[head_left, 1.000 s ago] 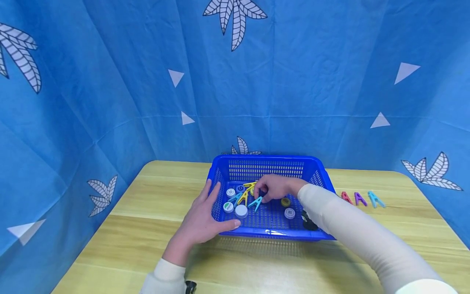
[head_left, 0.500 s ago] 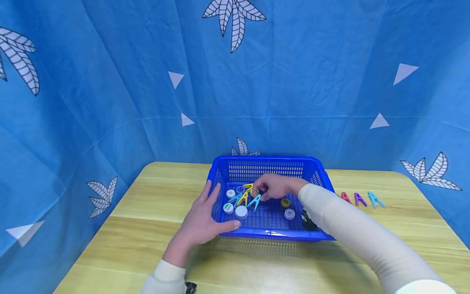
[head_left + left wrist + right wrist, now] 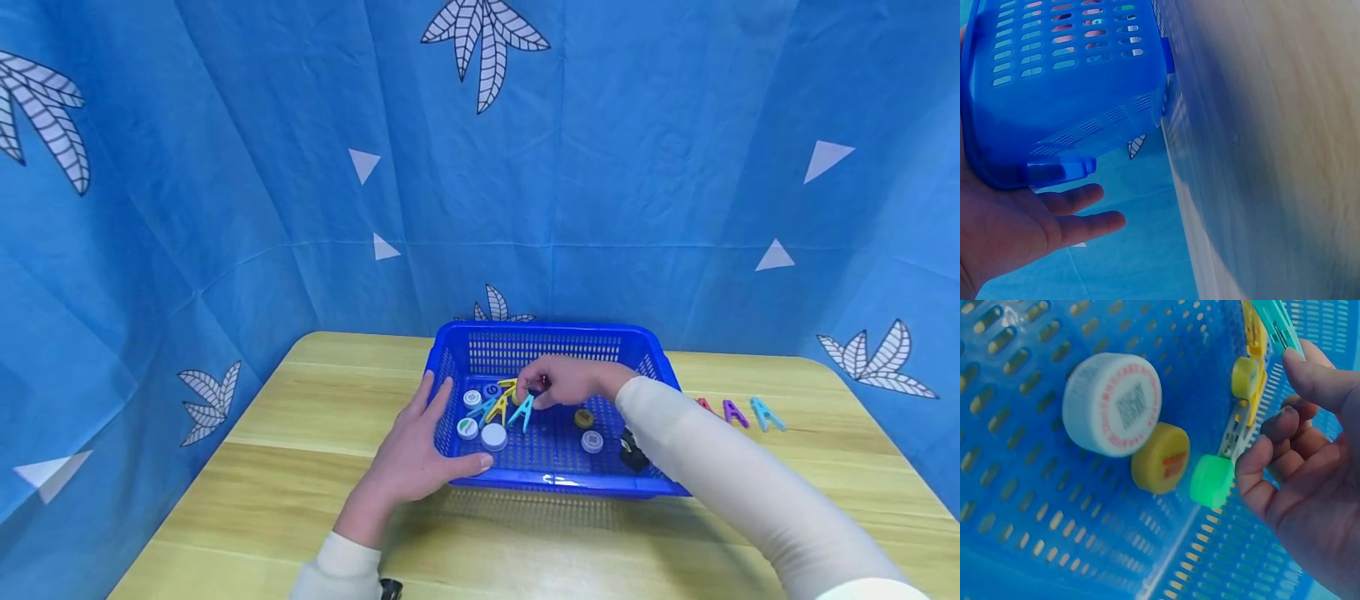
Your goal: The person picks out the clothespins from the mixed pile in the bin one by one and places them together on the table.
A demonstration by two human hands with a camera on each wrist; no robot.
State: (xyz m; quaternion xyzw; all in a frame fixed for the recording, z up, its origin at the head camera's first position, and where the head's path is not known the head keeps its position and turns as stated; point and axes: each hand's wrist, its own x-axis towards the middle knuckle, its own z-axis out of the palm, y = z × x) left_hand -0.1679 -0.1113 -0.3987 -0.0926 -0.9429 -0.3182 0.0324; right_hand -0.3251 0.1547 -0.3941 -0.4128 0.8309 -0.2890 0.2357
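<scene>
Your right hand pinches one turquoise clothespin between thumb and forefinger; the right-wrist view confirms the contact. The clothespin is inside the blue basket, left of the basket's middle. It lies on the near-left side of your grip: the pinched end is at the fingertips, and the spread legs point toward the near side, slightly left. Its long axis therefore runs roughly near to far. Whether the legs bear on the basket floor cannot be determined.

Just left of it is a yellow clothespin; contact between the two cannot be confirmed. A white cap sits on its near-left side.

Your left hand is spread at the basket's near-left corner, thumb on the near rim, fingers extended along the left side, grasping no clothespin.

Outside the basket, on the table to the right, is a row: red clothespin, purple clothespin, light-blue clothespin, the red partly hidden by your sleeve. From your grip, this row lies to the right, beyond the basket's right wall. Judged by position, your right hand governs any movement of the held piece, and that wall is the obstacle between it and the row.
</scene>
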